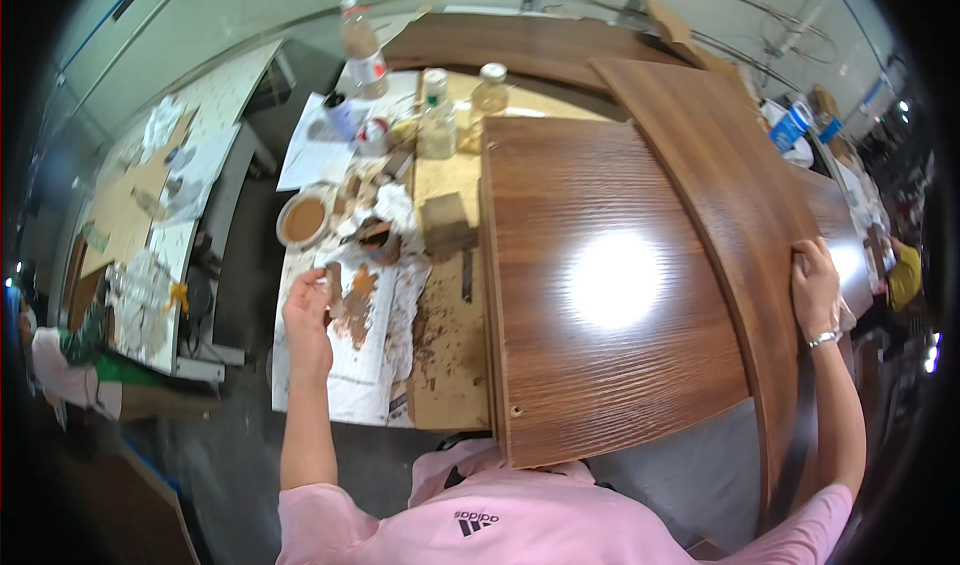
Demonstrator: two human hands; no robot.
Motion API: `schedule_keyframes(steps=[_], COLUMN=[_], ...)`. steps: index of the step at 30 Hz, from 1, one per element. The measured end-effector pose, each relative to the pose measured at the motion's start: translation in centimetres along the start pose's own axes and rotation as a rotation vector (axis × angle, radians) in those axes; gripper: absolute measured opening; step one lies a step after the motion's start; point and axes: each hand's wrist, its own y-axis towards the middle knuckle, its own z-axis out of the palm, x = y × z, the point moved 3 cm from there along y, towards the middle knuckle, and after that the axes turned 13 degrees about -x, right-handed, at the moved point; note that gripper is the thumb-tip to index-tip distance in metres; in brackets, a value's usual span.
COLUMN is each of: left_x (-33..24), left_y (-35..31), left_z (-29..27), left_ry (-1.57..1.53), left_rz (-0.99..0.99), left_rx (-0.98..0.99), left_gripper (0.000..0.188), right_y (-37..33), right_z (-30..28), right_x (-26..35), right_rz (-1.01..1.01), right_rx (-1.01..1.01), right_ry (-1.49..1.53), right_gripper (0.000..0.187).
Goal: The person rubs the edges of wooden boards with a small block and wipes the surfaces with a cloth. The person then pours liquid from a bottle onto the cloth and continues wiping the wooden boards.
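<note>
My left hand [309,310] is closed on a small flat brown piece [334,283], held over white paper smeared with brown paste [355,307]. Close by stands a round white tub of brown paste [303,221]. Far to the right, my right hand [815,283] grips the outer edge of a long brown wood-grain panel [700,175], its fingers curled over the top. Something pale shows beside that wrist, too blurred to name. Between my hands lies a wide wood-grain panel [600,205] with a bright glare on it, its near edge against my front.
Bottles [437,115] and a tall clear bottle [363,50] stand at the back of the bench. A dark square block [447,223] and crumpled tissue [396,205] lie left of the panels. Another cluttered bench [212,105] is at the left. A person in yellow [905,273] is far right.
</note>
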Motion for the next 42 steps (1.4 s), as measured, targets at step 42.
schedule_keyframes(steps=[42], left_x=[-12.9], left_y=[3.5], left_z=[45.7], left_ry=[0.739], left_rz=[0.986], left_rx=[0.709], left_gripper=[0.028], right_y=[0.1], right_z=[-0.8], right_x=[0.8], right_rz=[0.053], right_rx=[-0.074], right_ry=[-0.123], right_gripper=[0.009])
